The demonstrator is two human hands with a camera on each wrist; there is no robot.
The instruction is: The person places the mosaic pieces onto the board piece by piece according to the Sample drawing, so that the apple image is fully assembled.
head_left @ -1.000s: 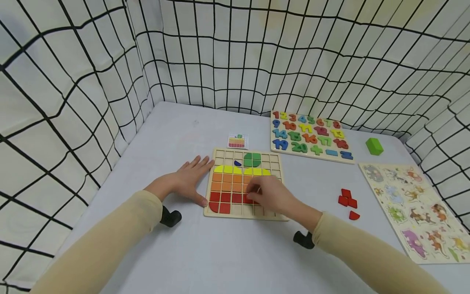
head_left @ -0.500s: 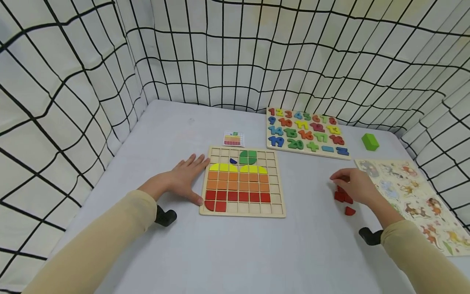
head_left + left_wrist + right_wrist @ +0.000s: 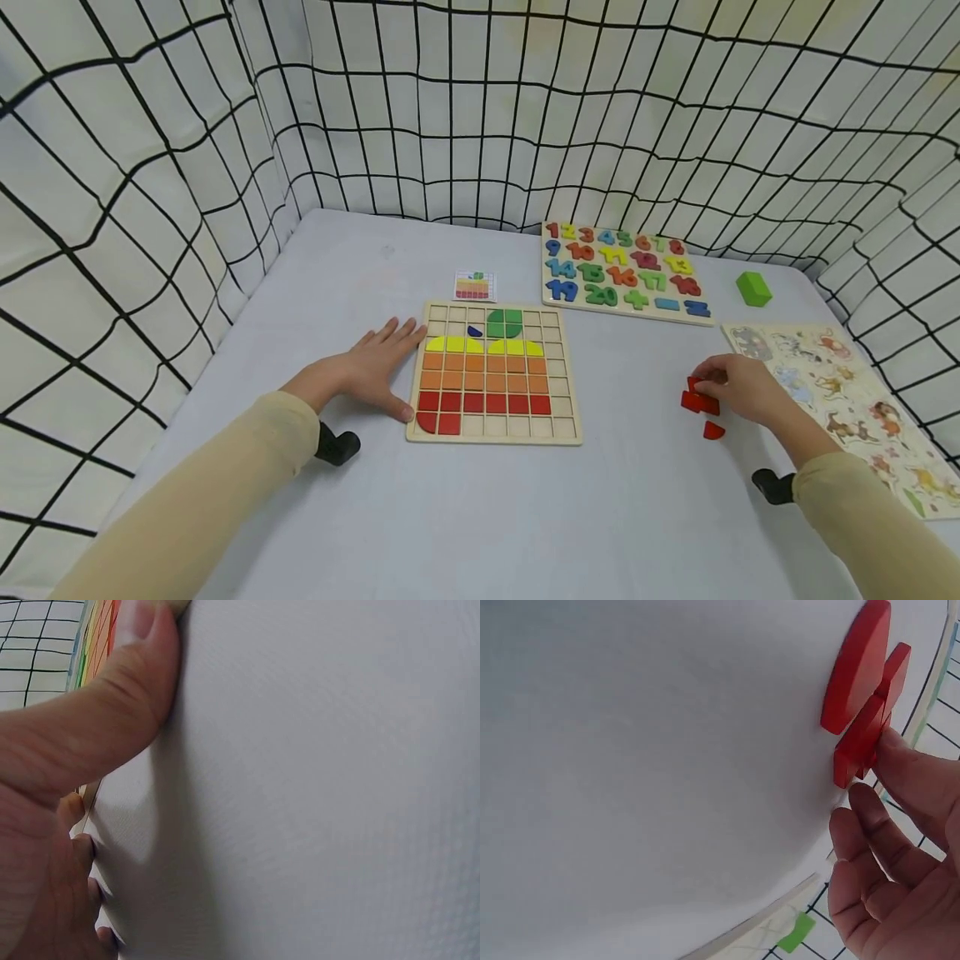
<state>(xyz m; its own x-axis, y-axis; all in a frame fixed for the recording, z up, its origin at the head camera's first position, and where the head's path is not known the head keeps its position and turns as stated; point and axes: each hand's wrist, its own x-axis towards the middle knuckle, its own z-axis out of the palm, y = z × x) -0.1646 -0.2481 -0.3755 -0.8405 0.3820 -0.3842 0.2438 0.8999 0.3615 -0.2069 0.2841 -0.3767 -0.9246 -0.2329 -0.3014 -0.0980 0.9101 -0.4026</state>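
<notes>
My left hand (image 3: 363,371) lies spread on the table, thumb and fingertips against the left edge of a wooden grid board (image 3: 564,429). Set in the board are red squares (image 3: 483,403), orange squares (image 3: 483,372), yellow rounded pieces (image 3: 453,344) and green pieces (image 3: 504,323); a small blue piece (image 3: 475,332) is near the top. At the right, my right hand (image 3: 738,387) pinches a red square tile (image 3: 693,383) between thumb and finger, beside other red tiles (image 3: 700,402). A red quarter-round tile (image 3: 857,667) lies close by in the right wrist view.
A small pattern card (image 3: 474,285) lies behind the grid board. Farther back is a number puzzle board (image 3: 626,310), with a green block (image 3: 753,289) to its right. An animal puzzle board (image 3: 825,392) lies at far right. Black netting (image 3: 427,108) surrounds the table.
My right hand has left the grid board, where a red row now reaches farther right, and moved right to the loose red tiles. My left hand stays by the board's edge.
</notes>
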